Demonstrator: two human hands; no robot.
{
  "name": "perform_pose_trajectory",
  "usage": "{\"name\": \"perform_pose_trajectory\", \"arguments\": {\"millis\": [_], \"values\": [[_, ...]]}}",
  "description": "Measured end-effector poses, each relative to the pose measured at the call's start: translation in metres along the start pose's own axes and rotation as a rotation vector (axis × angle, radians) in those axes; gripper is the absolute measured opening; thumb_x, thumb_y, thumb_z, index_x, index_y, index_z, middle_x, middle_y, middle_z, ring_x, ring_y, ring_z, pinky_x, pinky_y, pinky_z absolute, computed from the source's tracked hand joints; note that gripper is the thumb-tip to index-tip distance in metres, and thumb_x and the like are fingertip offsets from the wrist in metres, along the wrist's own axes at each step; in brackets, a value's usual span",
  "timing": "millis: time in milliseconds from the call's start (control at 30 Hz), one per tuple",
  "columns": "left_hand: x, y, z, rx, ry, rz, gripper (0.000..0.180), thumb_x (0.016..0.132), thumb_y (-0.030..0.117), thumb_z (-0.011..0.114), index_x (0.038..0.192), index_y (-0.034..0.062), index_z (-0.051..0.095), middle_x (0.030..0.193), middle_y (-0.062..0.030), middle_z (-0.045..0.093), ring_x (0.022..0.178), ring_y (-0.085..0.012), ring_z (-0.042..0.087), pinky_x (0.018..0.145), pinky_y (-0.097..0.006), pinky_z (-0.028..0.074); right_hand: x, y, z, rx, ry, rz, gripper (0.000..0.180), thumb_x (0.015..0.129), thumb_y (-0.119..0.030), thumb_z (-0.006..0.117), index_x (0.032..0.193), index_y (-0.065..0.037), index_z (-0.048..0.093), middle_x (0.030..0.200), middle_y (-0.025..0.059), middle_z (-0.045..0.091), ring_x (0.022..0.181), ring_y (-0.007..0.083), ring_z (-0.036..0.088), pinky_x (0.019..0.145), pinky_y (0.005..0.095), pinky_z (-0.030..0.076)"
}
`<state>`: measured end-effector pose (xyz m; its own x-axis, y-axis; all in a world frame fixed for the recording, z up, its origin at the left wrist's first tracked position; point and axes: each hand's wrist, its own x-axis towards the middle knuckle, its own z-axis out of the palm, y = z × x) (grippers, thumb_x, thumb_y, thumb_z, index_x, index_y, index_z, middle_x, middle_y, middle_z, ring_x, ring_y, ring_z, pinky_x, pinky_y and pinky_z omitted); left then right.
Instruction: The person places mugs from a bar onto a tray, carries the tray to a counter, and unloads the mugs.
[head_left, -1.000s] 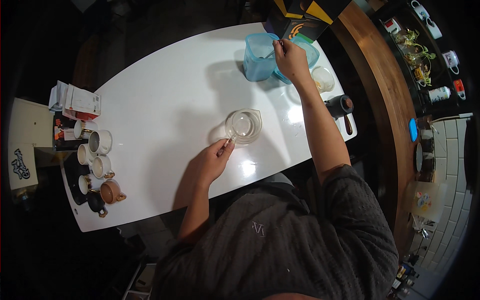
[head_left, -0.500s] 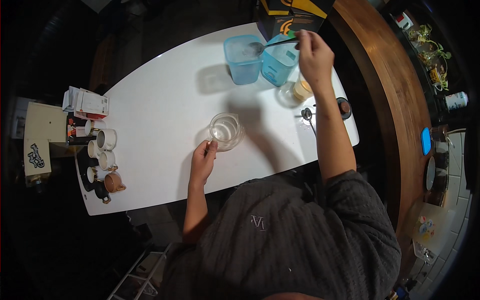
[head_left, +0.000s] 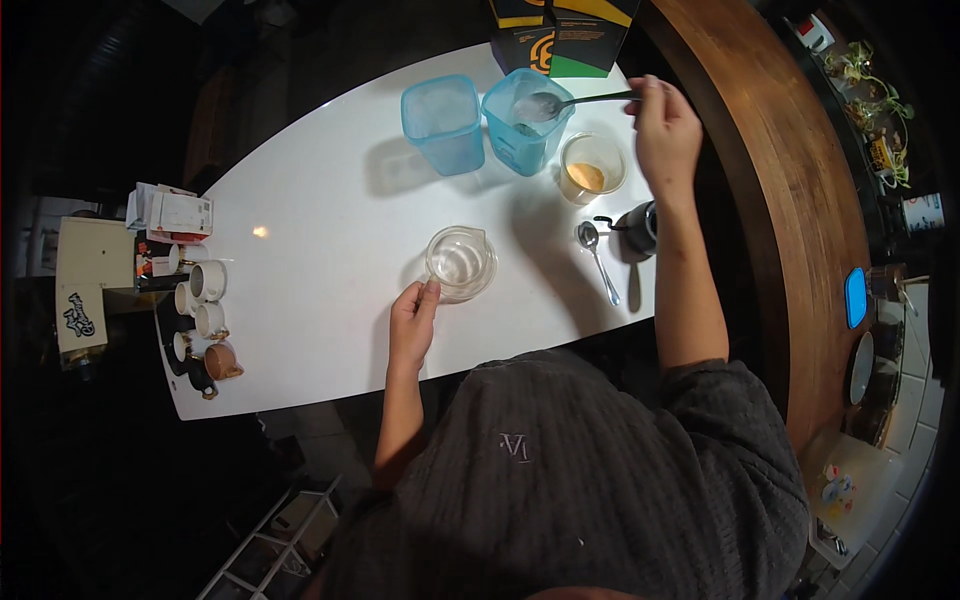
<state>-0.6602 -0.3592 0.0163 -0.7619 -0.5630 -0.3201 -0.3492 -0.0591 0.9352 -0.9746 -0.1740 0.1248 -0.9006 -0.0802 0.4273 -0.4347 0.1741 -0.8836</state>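
Note:
My left hand (head_left: 411,325) is closed round the handle of a small clear glass jug (head_left: 462,262) that stands on the white table. Whether the jug holds anything is hard to tell. A dark-handled spoon (head_left: 592,98) is gripped in my right hand (head_left: 668,135), its bowl over the mouth of the right-hand blue plastic container (head_left: 522,148). Something pale seems to lie in the spoon's bowl. To the left is a second blue container (head_left: 443,130). A clear cup (head_left: 594,160) with a tan powder sits below my right hand, near another metal spoon (head_left: 600,265) lying on the table.
A dark cylindrical jar (head_left: 640,228) stands beside my right forearm. Several mugs (head_left: 208,282) and some boxes (head_left: 178,212) crowd the left end of the white table (head_left: 310,300). Black and yellow boxes (head_left: 565,40) are at the back. A wooden counter (head_left: 745,200) runs along the right.
My right hand with the spoon has moved right and slightly down, its bowl going from the left blue container to the right one. My left hand still holds the jug. The view has shifted somewhat.

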Motion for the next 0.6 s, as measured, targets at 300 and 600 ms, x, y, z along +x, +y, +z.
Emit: {"name": "perform_pose_trajectory", "arguments": {"millis": [300, 600], "values": [[-0.013, 0.001, 0.007, -0.051, 0.073, -0.03, 0.037, 0.101, 0.028, 0.05, 0.069, 0.0099, 0.044, 0.064, 0.0056, 0.037, 0.062, -0.005, 0.031, 0.057, -0.023, 0.026, -0.005, 0.014, 0.06, -0.4, -0.267, -0.207, 0.028, 0.094, -0.025, 0.053, 0.083, -0.001, 0.064, 0.073, 0.0203, 0.064, 0.068, 0.0398, 0.063, 0.064, 0.0463, 0.049], [-0.017, -0.007, -0.006, -0.111, 0.126, 0.027, 0.038, 0.098, 0.03, 0.056, 0.068, 0.0075, 0.048, 0.064, 0.009, 0.035, 0.061, -0.0029, 0.027, 0.053, -0.022, 0.023, 0.0, 0.016, 0.062, -0.361, -0.246, -0.045, 0.03, 0.094, -0.026, 0.052, 0.086, 0.0, 0.066, 0.07, 0.0202, 0.064, 0.069, 0.039, 0.064, 0.065, 0.043, 0.05]]}}
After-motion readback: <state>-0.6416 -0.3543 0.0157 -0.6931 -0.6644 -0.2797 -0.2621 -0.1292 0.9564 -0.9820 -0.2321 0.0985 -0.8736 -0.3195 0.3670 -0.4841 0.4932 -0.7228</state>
